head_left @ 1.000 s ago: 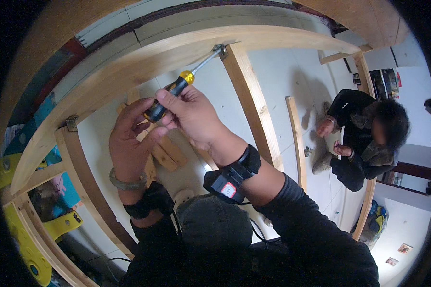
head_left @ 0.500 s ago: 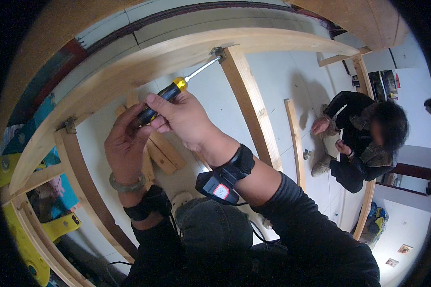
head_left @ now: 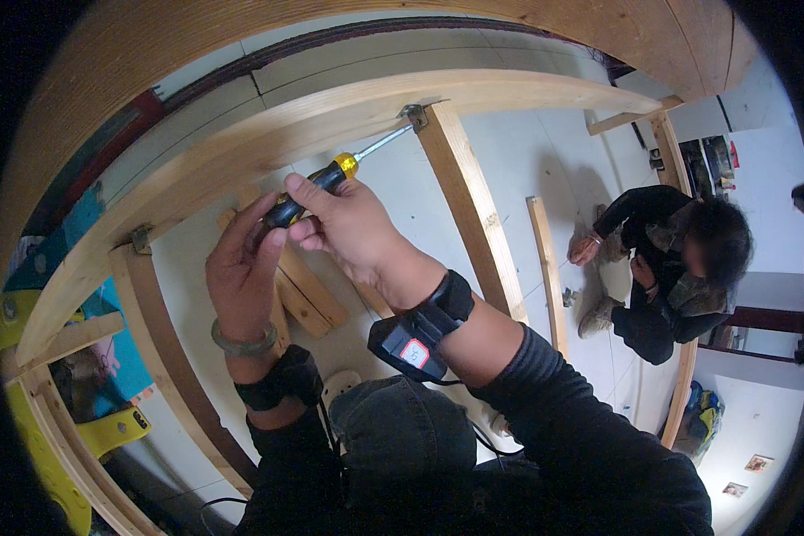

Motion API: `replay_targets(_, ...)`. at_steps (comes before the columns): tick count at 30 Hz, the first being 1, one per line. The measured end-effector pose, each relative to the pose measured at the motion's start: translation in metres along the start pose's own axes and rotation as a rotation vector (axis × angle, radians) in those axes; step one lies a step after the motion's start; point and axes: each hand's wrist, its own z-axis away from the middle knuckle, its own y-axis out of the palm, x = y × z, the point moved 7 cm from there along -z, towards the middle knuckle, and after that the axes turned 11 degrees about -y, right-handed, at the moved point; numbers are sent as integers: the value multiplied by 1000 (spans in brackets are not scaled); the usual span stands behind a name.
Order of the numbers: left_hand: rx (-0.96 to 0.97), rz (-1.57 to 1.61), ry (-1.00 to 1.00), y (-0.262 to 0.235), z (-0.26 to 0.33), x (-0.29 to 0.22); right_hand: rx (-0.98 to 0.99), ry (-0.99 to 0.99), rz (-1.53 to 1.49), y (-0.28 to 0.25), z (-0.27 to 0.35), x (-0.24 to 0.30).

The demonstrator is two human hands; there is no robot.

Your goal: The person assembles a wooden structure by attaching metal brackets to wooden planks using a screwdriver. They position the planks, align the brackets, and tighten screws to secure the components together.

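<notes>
Both hands are on a screwdriver (head_left: 346,164) with a black and yellow handle and a bright metal shaft. My right hand (head_left: 357,228) wraps round the handle, its thumb lying along the top. At the butt end, the fingers and thumb of my left hand (head_left: 244,268) close on the handle. The shaft slants up to the right, and its tip meets a metal corner bracket (head_left: 414,116). This bracket sits where a wooden crosspiece (head_left: 473,205) joins a long wooden rail (head_left: 330,112). Any screw under the tip is too small to make out.
A second bracket (head_left: 140,239) joins another crosspiece (head_left: 165,339) to the rail at left. Loose boards (head_left: 308,295) lie on the tiled floor below. A person in dark clothes (head_left: 670,268) crouches at right beside a loose wooden strip (head_left: 547,268). Yellow plastic parts (head_left: 112,429) stand at lower left.
The frame and bracket sit slightly lower in the view. My hands stay on the screwdriver, its tip still at the bracket. The crouching person's hands have shifted a little.
</notes>
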Motion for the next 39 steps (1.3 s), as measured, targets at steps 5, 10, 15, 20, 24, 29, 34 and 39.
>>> replay_targets(5, 44, 125, -49, 2, -2, 5, 25, -17, 10, 2, 1, 2)
replay_targets(10, 8, 89, -59, 0, -1, 9, 28, -24, 92, 1, 2, 2)
replay_targets(15, 51, 116, -55, 1, -2, 10, 13, -50, 76, 0, 1, 4)
replay_targets(20, 54, 182, -52, 2, -2, 13, -1, -48, 90, 1, 3, 4)
replay_targets(24, 46, 144, -58, 1, -3, 14, 10, -64, 78, 3, 4, 6)
replay_targets(29, 1, 29, -42, -2, -8, 7, -15, -58, 38, 5, 0, 6)
replay_targets(34, -125, -83, 13, -1, -18, 2, -37, -83, -134, 6, -6, 3)
replay_targets(39, -186, -259, -230, 1, -23, 14, -1, -176, -332, 7, -5, 2)
